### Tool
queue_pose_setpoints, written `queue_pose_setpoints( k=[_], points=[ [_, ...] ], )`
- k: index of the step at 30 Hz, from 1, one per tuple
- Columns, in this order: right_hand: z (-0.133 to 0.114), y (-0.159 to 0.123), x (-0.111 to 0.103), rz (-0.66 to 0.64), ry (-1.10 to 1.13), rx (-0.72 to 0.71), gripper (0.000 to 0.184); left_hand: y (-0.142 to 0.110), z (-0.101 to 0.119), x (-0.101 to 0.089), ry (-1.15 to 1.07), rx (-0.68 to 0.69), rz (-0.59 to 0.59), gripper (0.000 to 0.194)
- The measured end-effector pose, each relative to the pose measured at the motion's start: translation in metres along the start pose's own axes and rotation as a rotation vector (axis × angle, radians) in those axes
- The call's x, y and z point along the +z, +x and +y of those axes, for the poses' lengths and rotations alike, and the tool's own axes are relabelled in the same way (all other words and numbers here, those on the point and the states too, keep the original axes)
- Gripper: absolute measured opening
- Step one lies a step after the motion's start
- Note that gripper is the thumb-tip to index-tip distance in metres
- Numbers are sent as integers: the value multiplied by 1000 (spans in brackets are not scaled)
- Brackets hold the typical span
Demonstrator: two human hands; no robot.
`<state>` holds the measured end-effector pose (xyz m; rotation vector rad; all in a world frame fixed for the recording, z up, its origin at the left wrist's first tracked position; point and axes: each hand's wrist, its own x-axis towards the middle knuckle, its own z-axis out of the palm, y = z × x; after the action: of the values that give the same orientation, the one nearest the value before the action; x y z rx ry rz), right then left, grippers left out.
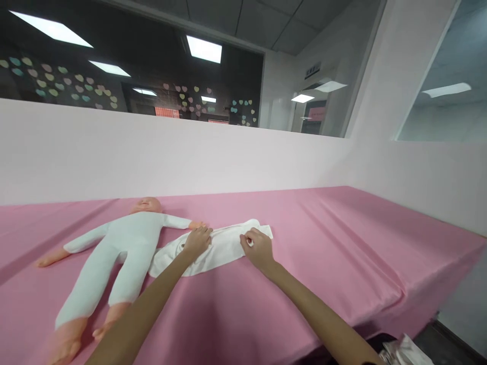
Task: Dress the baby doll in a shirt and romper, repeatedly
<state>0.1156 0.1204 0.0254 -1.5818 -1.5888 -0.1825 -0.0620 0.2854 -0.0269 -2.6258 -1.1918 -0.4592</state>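
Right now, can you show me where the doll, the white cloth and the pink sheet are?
Doll [133, 234]: head view, on its tummy.
White cloth [227, 247]: head view, on its flat middle part.
Pink sheet [308, 248]: head view, on a bare part of its top.

Above the pink cloth [323, 243], my remote view shows bright rectangular lights [204, 49] glaring in dark glass [144, 30]; soft shadows cross the cloth, fine detail slightly blurred.
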Motion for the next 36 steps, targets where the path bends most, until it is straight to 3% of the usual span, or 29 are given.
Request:
queue_pose_setpoints(
  k=[3,7,10,12,15,19,22,26,28,31,34,36],
  points=[
    [18,49,50,-234,-204,-29,20,2,-10,10,12,-23,-28,27],
    [34,81,102,-481,-352,-126,35,9,-17,5,14,7,-16,33],
    [38,83,117,-560,-389,-137,27,15,-19,-13,-72,13,15,29],
    [40,81,114,-580,-399,-125,23,16,-18,-31,-156,-46,21,29],
    [43,81,92,-573,-360,-103,27,9,-16,-64,-181,-129,68,30],
    [39,87,43,-540,-155,-92,35,-10,-7,-117,-182,-136,139,30],
    [23,86,-4,-485,4,-226,23,-29,7,-165,-178,-105,228,29],
    [-16,72,-76,-341,107,-387,12,-61,29,-230,-224,-123,337,28],
    [-39,62,-112,-361,153,-474,10,-79,40,-258,-231,-120,291,30],
    [-67,50,-158,-573,73,-572,23,-102,54,-287,-150,-98,135,35],
    [-77,42,-182,-639,-59,-611,25,-118,67,-307,-53,-57,-1,34],
    [-75,36,-187,-551,-83,-609,21,-126,73,-317,-82,4,-124,35]
  ],
)
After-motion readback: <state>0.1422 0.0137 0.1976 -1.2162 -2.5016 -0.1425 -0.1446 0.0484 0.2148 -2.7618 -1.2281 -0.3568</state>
